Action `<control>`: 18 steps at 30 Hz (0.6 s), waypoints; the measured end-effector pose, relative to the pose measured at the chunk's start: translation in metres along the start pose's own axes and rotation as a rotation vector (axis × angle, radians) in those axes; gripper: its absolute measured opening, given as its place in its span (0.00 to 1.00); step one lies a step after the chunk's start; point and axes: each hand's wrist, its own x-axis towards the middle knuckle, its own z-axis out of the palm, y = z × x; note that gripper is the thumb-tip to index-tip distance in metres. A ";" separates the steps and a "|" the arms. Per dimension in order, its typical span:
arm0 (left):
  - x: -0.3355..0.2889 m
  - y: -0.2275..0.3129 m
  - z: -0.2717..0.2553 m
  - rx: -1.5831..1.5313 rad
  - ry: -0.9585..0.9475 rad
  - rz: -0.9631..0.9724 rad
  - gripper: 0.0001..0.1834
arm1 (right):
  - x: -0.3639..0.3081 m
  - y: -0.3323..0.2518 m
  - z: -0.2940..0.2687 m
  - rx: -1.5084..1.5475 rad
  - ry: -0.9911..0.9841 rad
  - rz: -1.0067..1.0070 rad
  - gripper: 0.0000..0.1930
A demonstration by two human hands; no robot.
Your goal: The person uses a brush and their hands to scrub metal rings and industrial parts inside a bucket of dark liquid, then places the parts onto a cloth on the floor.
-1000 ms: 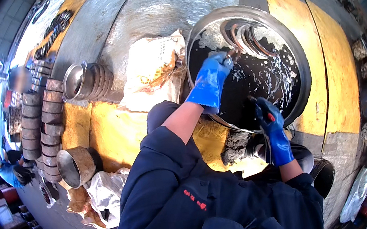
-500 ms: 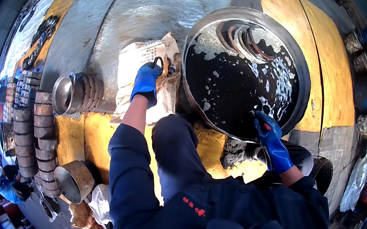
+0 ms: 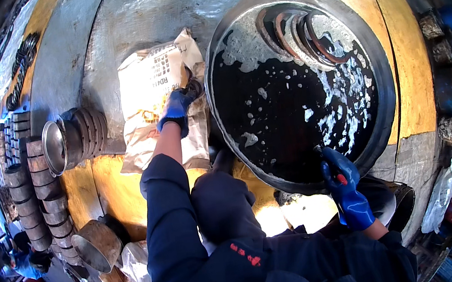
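Observation:
My left hand (image 3: pixel 174 106), in a blue glove, reaches over a crumpled paper sack (image 3: pixel 140 118). Its fingers are closed on a dark ring (image 3: pixel 194 82) at the sack's right edge, partly hidden by the glove. Right of the sack stands a wide round tub (image 3: pixel 385 91) of dark liquid with pale foam. Several curved rings (image 3: pixel 303 36) lean together, partly sunk, at its far side. At the tub's near rim is my right hand (image 3: pixel 345 182), also blue-gloved and closed. A dark tip and something red show at its fingers; what it grips I cannot make out.
A row of metal rings (image 3: pixel 80 136) lies left of the sack. Nearer stands an open metal cylinder (image 3: pixel 98 246) beside plastic bags (image 3: pixel 135 266). Stacked cylinders (image 3: pixel 29 207) line the far left, with a person (image 3: pixel 28 264) beyond. Drums (image 3: pixel 450 88) stand at right.
The view has shifted, so the tub looks larger and nearer. My left hand has come down lower on the sack with the ring. My right hand stays at the tub's near rim.

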 end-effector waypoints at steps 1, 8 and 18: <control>0.002 -0.019 -0.010 0.133 0.013 -0.003 0.16 | 0.002 -0.003 0.003 0.055 0.009 -0.028 0.15; -0.061 0.030 -0.011 0.754 -0.019 0.051 0.18 | -0.001 0.006 0.000 -0.014 0.030 -0.040 0.15; -0.100 0.033 -0.033 1.035 -0.010 -0.074 0.24 | -0.005 0.006 0.001 0.023 0.030 -0.046 0.15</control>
